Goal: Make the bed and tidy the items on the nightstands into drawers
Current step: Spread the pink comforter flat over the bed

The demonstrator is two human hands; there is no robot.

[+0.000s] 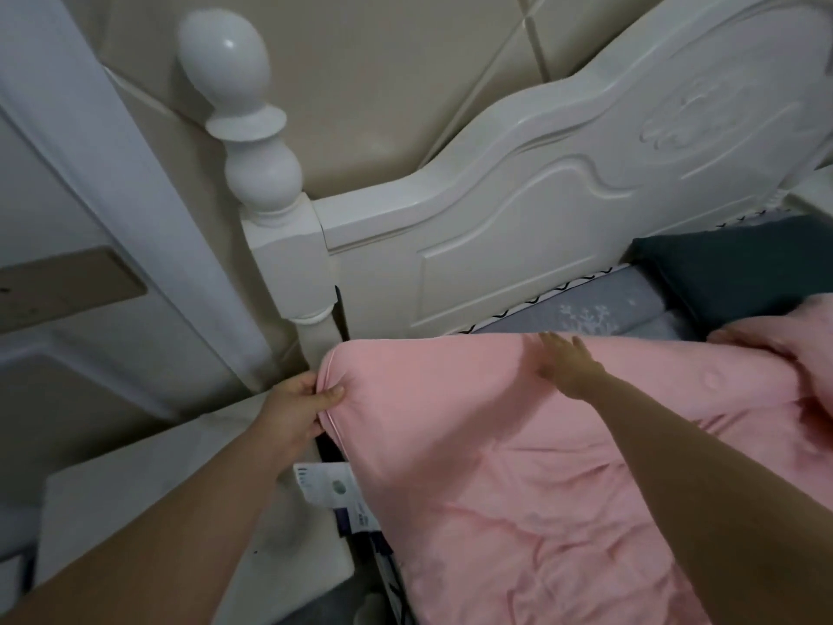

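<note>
At the bed's head-end corner, step: making the bed. Judging by the hands, the quilt (518, 489) is being squared to the corner by the post (266, 173).
Next move: likely to draw that corner taut toward the headboard (541, 209) and sweep out the creases. This calls for an even pull that does not drag the far side askew. Tidying the nightstand (180, 512) looks not yet begun.
Nightstand: white top, nearest, left of the bed. No drawer shows, so what it holds cannot be told.
Gap: a printed packet (324, 484) sits between nightstand and bed, partly under the quilt's edge.
Quilt: pink and creased, spread over the bed, its corner just beside the post.
Left hand (293, 408): thumb and fingers clamped on the quilt's piped corner.
Right hand (568, 367): fingers straight and slightly apart, holding nothing. It is on the quilt or just above it; blur hides which.
Sheet (586, 304): grey and patterned, bare between quilt and headboard.
Pillow (730, 263): dark green, far right, near the headboard.
</note>
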